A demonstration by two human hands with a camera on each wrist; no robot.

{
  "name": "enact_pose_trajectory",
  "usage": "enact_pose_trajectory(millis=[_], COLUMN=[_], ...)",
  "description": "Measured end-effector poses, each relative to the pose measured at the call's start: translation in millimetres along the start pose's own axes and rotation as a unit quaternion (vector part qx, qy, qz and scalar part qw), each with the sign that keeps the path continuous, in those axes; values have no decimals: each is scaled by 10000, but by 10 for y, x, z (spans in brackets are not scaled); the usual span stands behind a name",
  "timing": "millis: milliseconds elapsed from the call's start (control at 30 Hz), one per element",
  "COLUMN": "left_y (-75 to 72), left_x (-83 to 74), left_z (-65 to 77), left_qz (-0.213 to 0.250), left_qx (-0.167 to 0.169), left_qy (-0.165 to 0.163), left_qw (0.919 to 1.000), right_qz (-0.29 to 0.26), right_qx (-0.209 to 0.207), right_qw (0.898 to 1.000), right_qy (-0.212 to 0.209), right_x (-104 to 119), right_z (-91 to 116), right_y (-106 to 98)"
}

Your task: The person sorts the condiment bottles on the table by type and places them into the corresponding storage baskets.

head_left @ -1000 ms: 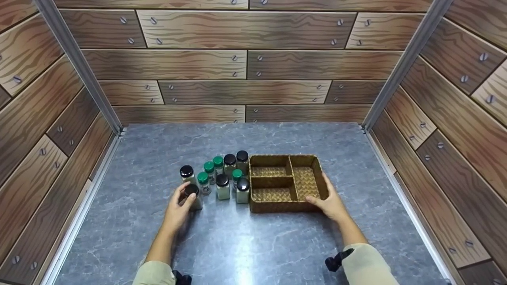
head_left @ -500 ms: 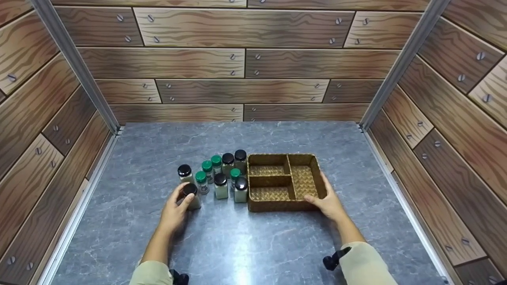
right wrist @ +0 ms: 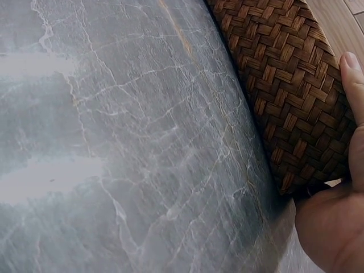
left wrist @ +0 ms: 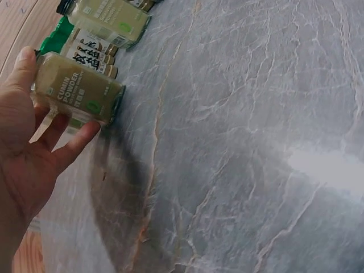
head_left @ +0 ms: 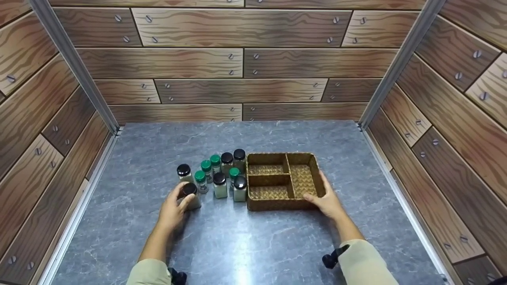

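Observation:
A cumin powder jar (left wrist: 77, 88) with a black lid stands at the near left of a group of spice jars. My left hand (head_left: 173, 206) holds it, thumb on one side near the lid and fingers around the other. At the group's right lies a woven basket (head_left: 285, 205) with three compartments, none with anything in it. My right hand (head_left: 329, 201) grips its near right corner, thumb over the near rim and fingers along the right outer wall. In the right wrist view, the thumb lies at the top edge of the basket's woven wall (right wrist: 290, 91).
Black-lidded jars (head_left: 220, 189) and smaller green-capped bottles (head_left: 201, 184) stand close together between the held jar and the basket. One black-lidded jar (head_left: 184, 172) is just behind the left hand. Wood-patterned walls (head_left: 245, 63) enclose the grey marbled table (head_left: 245, 237) on three sides.

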State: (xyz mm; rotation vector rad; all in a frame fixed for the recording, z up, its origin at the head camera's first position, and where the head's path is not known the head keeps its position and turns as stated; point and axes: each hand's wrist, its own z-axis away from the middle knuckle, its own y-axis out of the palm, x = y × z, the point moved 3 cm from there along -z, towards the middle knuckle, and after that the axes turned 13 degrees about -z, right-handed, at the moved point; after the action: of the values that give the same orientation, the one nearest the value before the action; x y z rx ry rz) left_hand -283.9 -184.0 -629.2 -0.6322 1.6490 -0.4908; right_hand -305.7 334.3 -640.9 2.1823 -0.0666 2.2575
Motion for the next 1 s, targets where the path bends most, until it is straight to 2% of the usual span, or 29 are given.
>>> enact_pose_trajectory(millis=[267,500,733,867,1000], left_y=[8,20,-28,-76,-118], left_x=[-29,-55,-53,-40,-95], left_z=[-18,-32,-62,-62,-73], left_qz=[-93,-70,-15,69,157], left_qx=[165,140,243,268,306], left_qy=[-1,69,134,178,301], left_qw=[9998,9999,9996,9995,9990], right_qz=[246,274,88,113,232], right_qx=[-37,-29,-40,-35,-53], right_qw=[9997,9996,9999,9999,9997], right_qy=[57,-11,-64,-50,-64], right_x=[-18,-14,-31,-31,-17], right_z=[4,2,-1,5,13], right_y=[-29,-52,-32,1,-11])
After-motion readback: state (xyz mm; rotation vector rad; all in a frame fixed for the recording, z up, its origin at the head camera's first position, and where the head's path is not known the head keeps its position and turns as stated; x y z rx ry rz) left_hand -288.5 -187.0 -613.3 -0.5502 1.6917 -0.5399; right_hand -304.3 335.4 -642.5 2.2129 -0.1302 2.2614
